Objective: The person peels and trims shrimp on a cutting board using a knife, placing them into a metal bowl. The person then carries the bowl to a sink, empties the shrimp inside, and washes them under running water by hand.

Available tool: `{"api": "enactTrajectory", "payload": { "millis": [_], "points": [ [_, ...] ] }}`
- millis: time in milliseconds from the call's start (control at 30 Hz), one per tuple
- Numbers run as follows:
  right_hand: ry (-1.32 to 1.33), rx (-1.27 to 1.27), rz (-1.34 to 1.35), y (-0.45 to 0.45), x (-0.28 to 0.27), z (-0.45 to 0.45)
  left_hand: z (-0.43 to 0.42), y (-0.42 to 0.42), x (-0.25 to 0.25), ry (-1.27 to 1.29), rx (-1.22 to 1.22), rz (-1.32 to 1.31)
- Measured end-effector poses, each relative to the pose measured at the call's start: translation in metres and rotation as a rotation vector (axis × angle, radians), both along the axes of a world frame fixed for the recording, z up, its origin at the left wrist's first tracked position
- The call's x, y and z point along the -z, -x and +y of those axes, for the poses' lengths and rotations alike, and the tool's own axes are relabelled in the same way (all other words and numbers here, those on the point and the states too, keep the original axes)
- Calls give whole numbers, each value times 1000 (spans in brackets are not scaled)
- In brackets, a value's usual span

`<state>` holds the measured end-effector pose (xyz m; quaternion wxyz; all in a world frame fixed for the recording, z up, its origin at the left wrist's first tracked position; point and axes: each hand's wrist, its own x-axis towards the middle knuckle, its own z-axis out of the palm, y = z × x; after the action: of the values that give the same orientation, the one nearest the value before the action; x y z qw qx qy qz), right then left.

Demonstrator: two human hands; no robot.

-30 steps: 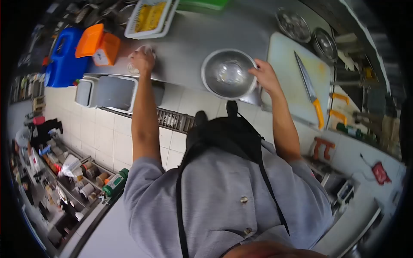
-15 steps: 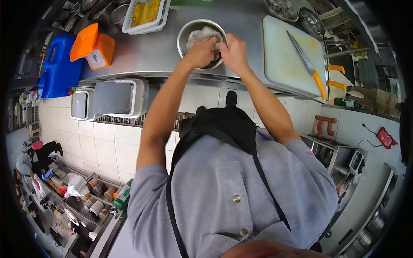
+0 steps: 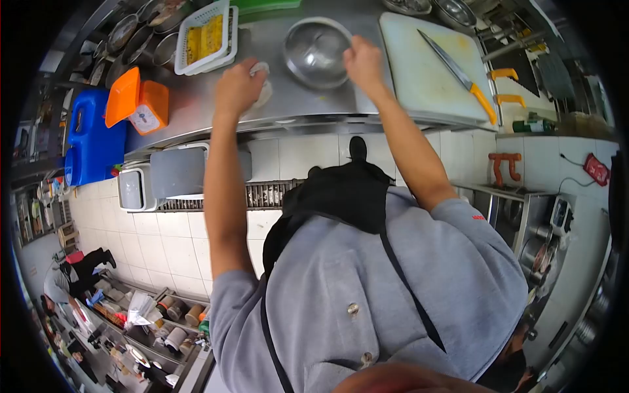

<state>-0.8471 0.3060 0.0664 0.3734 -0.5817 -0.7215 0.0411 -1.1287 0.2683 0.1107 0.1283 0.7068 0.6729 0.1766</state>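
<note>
Cloth (image 3: 264, 95), white and crumpled, fills the curled left hand (image 3: 237, 88); right hand (image 3: 364, 62) clasps round metal bowl (image 3: 314, 56).

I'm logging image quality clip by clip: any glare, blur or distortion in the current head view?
Head view: strong fisheye bending, dark corners; head view: bright glare inside the metal bowl, softer sheen on the steel counter; head view: left hand and pale cloth look slightly soft, knife fairly crisp.
</note>
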Motion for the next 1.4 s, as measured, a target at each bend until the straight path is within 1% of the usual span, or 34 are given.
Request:
{"api": "enactTrajectory", "payload": {
  "millis": [67,100,133,167,200,233,267,300,367,433,500,533,600,667,700,733,767,800,833,867,900,933,967,1000,1033,1067,1100,1133,1167,1233,1267,1333,1367,1400],
  "points": [
    [-46,138,-15,-38,-9,-1,10,-11,38,-34,-90,-64],
    [-48,181,-14,-61,-17,-4,8,-11,73,-26,-68,-68],
    [-50,226,-12,-84,-24,-10,4,-13,112,-152,-96,123],
    [-53,269,-29,-108,-26,-17,9,-16,135,-293,-119,314],
    [-51,313,-47,-129,-26,-26,16,-27,146,-293,-88,308],
    [-38,339,-54,-142,-29,-39,18,-43,155,-279,33,134],
    [-33,360,34,-153,-32,-53,15,-60,165,-258,142,-43],
    [-28,374,125,-157,-34,-68,4,-83,169,-288,196,16],
    [-111,412,58,-154,-37,-85,-2,-131,158,-354,300,68],
    [97,471,259,-147,-32,-104,-24,-160,158,-351,370,58],
    [84,458,298,-144,-26,-112,-30,-177,157,-471,511,-78],
    [69,431,332,-143,-22,-112,-35,-176,146,-488,524,-78],
    [93,428,388,-150,-11,-109,-67,-167,126,-297,574,-96],
    [139,383,516,-155,-11,-105,-78,-138,126,-337,597,-91],
    [239,378,618,-149,-14,-104,-79,-120,122,-380,522,-194],
    [327,373,718,-144,-19,-98,-74,-96,124,-422,420,-193],
    [348,322,739,-138,-16,-93,-66,-73,104,-270,336,-126],
    [408,272,834,-128,-10,-86,-62,-56,68,-200,231,-110],
    [467,243,927,-116,11,-76,-38,-20,93,-190,34,-35],
    [521,201,1014,-111,26,-65,-35,-12,62,-141,30,-8],
    [508,210,1017,-108,26,-69,-35,-6,29,-93,13,21],
    [544,176,1153,-96,23,-77,-32,10,33,-101,19,25],
    [575,128,1286,-92,19,-76,-24,26,46,-221,9,184],
    [569,110,1291,-101,26,-69,-17,35,50,-336,-10,350],
    [453,158,1049,-120,44,-66,-17,33,44,-341,-19,365],
    [337,202,808,-141,56,-63,-22,26,39,-260,-40,270],
    [201,267,639,-170,58,-57,-21,15,36,-186,-65,167],
    [71,329,471,-202,62,-55,-19,8,36,-201,-23,177],
    [157,482,264,-237,56,-53,-16,0,33,-204,-36,187],
    [-3,697,-280,-296,50,-55,-6,-26,26,-303,34,170],
    [1,692,-275,-320,49,-56,-1,-42,17,-265,38,126],
    [244,666,-586,-359,50,-58,18,-57,20,-235,25,94],
    [249,671,-585,-372,54,-55,32,-65,25,-210,14,53],
    [242,579,-605,-384,58,-52,45,-63,36,-173,-54,39]
  ]
}}
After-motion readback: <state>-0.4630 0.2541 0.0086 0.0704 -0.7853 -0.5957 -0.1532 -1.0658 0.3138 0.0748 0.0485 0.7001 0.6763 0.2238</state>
